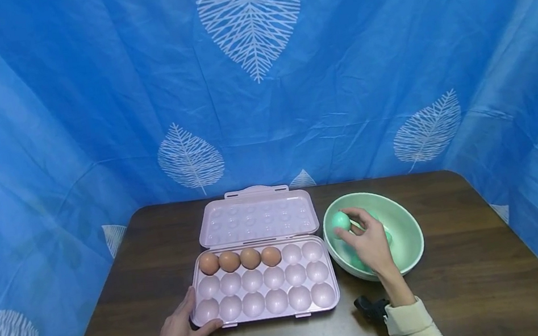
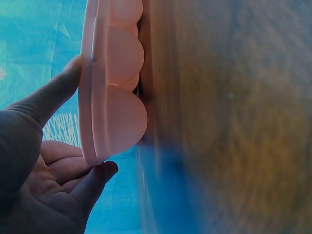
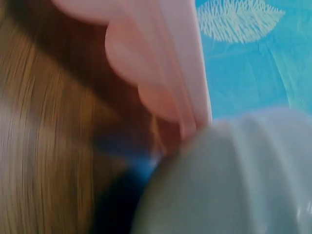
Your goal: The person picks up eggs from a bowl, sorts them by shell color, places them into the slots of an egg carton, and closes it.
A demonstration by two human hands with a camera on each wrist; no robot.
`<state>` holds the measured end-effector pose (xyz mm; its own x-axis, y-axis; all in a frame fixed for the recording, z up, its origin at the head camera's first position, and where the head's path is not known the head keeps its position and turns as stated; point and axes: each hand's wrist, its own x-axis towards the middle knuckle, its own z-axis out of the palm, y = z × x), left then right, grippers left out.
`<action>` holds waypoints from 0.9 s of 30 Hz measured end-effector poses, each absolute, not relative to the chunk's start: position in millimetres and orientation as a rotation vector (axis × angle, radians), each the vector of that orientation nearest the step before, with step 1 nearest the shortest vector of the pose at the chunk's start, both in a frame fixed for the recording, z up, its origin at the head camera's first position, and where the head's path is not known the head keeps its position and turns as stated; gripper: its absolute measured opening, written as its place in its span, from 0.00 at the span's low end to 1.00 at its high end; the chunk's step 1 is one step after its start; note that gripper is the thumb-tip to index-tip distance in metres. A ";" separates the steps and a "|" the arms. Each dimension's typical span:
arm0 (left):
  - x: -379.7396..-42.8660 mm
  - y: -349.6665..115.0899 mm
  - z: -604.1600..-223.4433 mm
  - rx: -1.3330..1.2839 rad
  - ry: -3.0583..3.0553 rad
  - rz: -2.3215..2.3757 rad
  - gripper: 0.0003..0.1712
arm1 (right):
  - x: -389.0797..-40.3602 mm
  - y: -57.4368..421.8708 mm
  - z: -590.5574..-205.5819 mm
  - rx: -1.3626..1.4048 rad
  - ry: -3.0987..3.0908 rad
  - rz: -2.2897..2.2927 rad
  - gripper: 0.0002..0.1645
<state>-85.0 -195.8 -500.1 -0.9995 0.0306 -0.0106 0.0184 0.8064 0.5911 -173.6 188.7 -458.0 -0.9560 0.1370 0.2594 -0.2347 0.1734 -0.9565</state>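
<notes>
A pink egg tray (image 1: 262,281) sits on the table with its lid folded back. Several brown eggs (image 1: 250,258) fill the left part of its far row. My left hand (image 1: 179,335) grips the tray's near left corner, thumb along the front edge and fingers at the side; the left wrist view shows this hand (image 2: 53,170) around the tray's end (image 2: 122,117). Over the left side of a pale green bowl (image 1: 406,223), my right hand (image 1: 369,240) pinches a green egg (image 1: 341,222) between thumb and fingers. More green egg-like things lie in the bowl, partly hidden by that hand.
The open lid (image 1: 258,218) lies behind the tray, near the table's back edge. A black wrist device (image 1: 371,309) shows beside the right sleeve (image 1: 409,320). A blue leaf-print curtain (image 1: 265,105) hangs behind the brown wooden table (image 1: 484,264).
</notes>
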 end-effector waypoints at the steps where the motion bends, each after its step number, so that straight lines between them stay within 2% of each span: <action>1: -85.1 -195.5 -499.6 0.038 2.960 0.977 0.60 | -173.5 186.1 -458.5 0.106 -2.152 1.864 0.24; 5: -85.3 -194.6 -499.7 0.055 2.966 0.996 0.59 | -180.1 182.3 -471.0 0.115 -2.111 1.926 0.25; 12: -84.7 -196.0 -499.1 0.056 2.979 0.982 0.59 | -170.7 169.1 -452.2 0.149 -2.120 1.918 0.25; 17: -85.4 -196.5 -499.3 0.054 2.983 0.971 0.59 | -172.8 157.1 -464.2 0.253 -1.948 1.961 0.25; 21: -84.9 -196.8 -499.8 0.078 3.008 0.982 0.58 | -172.8 140.2 -474.7 0.339 -1.871 1.939 0.26; 27: -84.8 -195.9 -499.5 0.076 2.994 0.978 0.59 | -162.2 105.9 -471.2 0.401 -1.960 1.973 0.26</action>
